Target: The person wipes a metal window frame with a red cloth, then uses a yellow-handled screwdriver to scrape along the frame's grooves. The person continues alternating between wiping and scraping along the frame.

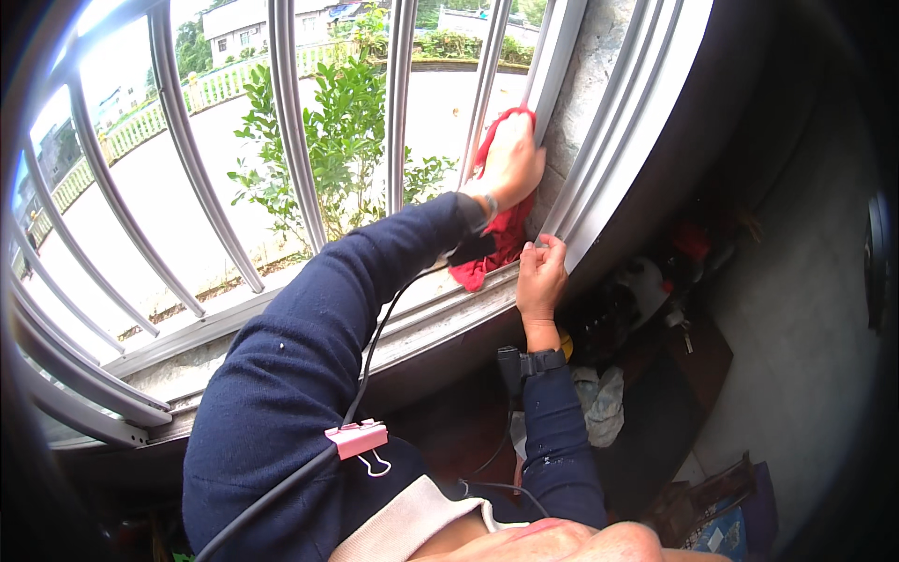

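My left hand [511,158] is closed on a red cloth [511,228] and presses it against the metal side post [555,60] of the window grille. The cloth hangs down to the sill, its lower end bunched in the corner. My right hand [542,277] is lower and to the right, its bent fingers at the foot of the white window frame [632,133]; whether they grip the frame's edge is unclear. A band with a dark device is on my right wrist.
Metal grille bars [284,119] stand left of my hands, with a leafy shrub [344,133] outside. The sill track [449,319] runs below. A black cable with a pink binder clip [358,439] lies along my left sleeve. A crumpled pale bag [599,406] and dark clutter are at the lower right.
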